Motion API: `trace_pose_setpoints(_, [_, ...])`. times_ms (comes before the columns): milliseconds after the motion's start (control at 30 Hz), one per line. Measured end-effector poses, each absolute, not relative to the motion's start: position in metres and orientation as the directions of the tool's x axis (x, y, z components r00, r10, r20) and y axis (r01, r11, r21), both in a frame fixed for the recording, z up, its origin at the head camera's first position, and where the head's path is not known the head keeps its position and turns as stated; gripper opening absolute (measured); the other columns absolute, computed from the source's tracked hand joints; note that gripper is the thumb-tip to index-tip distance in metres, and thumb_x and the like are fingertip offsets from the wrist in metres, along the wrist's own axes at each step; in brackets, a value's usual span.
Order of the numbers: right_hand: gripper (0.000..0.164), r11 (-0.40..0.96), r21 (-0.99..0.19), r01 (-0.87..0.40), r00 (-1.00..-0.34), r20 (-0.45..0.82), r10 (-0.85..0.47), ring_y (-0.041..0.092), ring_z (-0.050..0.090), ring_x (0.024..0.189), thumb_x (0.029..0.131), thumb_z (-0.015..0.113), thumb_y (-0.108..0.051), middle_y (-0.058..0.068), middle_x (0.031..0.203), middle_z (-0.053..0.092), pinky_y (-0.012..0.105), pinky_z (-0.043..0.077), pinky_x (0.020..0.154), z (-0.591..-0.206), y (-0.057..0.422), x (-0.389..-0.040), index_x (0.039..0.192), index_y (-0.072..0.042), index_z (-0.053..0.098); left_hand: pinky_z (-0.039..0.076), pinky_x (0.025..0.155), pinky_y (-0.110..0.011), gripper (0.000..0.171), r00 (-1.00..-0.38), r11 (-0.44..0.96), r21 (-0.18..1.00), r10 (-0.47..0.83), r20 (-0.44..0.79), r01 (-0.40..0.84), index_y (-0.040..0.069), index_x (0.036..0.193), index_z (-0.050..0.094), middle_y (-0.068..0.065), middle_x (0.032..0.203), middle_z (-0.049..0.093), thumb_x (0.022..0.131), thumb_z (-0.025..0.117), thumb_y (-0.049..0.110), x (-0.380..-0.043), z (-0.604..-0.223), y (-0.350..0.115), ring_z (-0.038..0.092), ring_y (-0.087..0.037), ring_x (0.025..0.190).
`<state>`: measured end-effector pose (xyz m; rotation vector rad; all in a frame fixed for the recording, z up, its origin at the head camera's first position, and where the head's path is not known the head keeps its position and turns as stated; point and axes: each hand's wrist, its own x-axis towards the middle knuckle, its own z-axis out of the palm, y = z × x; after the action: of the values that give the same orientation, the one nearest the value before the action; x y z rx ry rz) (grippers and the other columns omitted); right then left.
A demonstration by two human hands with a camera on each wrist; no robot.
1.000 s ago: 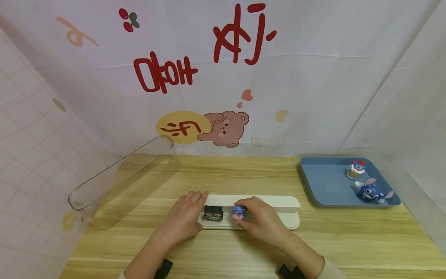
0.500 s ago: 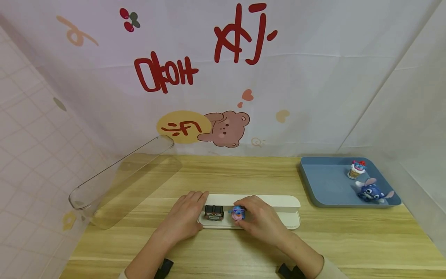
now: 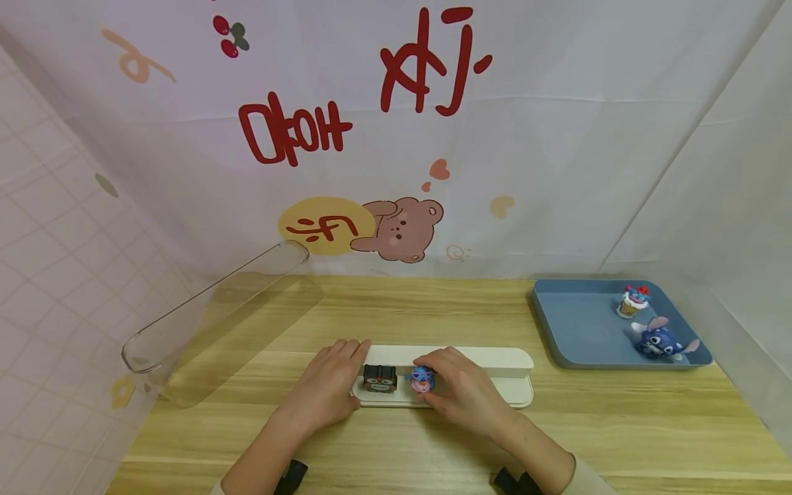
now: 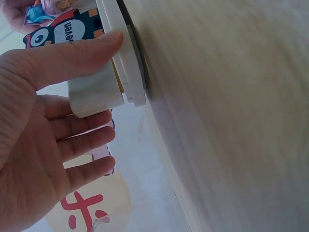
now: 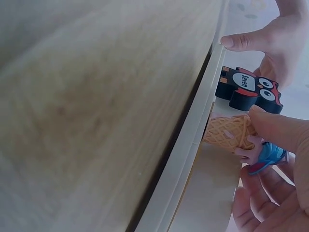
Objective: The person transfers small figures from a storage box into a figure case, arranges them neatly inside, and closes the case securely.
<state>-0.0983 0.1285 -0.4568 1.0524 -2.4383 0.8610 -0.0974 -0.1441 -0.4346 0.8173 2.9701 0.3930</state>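
A long white stepped display base (image 3: 512,393) lies on the table. My left hand (image 3: 334,380) grips its left end; in the left wrist view the thumb (image 4: 99,50) presses the front edge while fingers reach behind. On the base's lower step stands a dark owl figure (image 3: 380,379) marked "Seven" (image 5: 245,83). Just right of it, my right hand (image 3: 463,390) pinches a small blue-and-pink figurine (image 3: 423,379) between thumb and fingers. The right wrist view shows its waffle-cone bottom (image 5: 227,133) at the base's surface; whether it bears on it I cannot tell.
At the right stands a blue-grey tray (image 3: 575,330) with an ice-cream-cone figurine (image 3: 633,301) and a lying blue, big-eared figurine (image 3: 659,341). A long clear plastic cover (image 3: 229,323) rests at the left. A printed white cloth (image 3: 544,137) hangs behind the table.
My right hand and the figurine in it have shifted very slightly left, toward the owl figure. My left hand stays on the base's end.
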Motion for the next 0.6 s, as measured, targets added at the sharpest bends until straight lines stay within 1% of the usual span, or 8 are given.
trace_pose_setpoints(333, [0.051,0.536,-0.385,-0.751,-0.656,0.527,-0.541,0.014,0.067,0.104,0.070,0.096,-0.007,-0.003,0.112,0.073,0.035,0.059,0.088,-0.4579,0.1289,-0.0980,0.115,-0.008,0.072,0.045,0.110,-0.053,0.096,-0.858,0.827,0.250,0.512,0.034,0.503,-0.005,0.150,0.049,-0.018,0.138,0.059,0.071,0.097,0.014,-0.0979,-0.4355,-0.1441,0.053,-0.036,0.132])
trace_pose_setpoints(467, [0.050,0.550,-0.379,-0.745,-0.664,0.508,-0.549,0.014,0.067,0.106,0.073,0.096,-0.011,-0.003,0.114,0.072,0.034,0.058,0.090,-0.4572,0.1297,-0.0979,0.117,-0.008,0.072,0.045,0.110,-0.053,0.096,-0.858,0.829,0.243,0.512,0.032,0.504,-0.005,0.151,0.049,-0.017,0.138,0.059,0.071,0.098,0.016,-0.0982,-0.4356,-0.1439,0.053,-0.035,0.132])
trace_pose_setpoints(600, [0.055,0.562,-0.370,-0.740,-0.669,0.494,-0.556,0.016,0.066,0.110,0.073,0.097,-0.018,-0.002,0.118,0.069,0.037,0.058,0.093,-0.4537,0.1330,-0.0962,0.120,-0.008,0.071,0.045,0.110,-0.053,0.096,-0.859,0.830,0.243,0.512,0.028,0.502,-0.005,0.151,0.048,-0.017,0.138,0.059,0.071,0.097,0.016,-0.0981,-0.4351,-0.1441,0.053,-0.035,0.131])
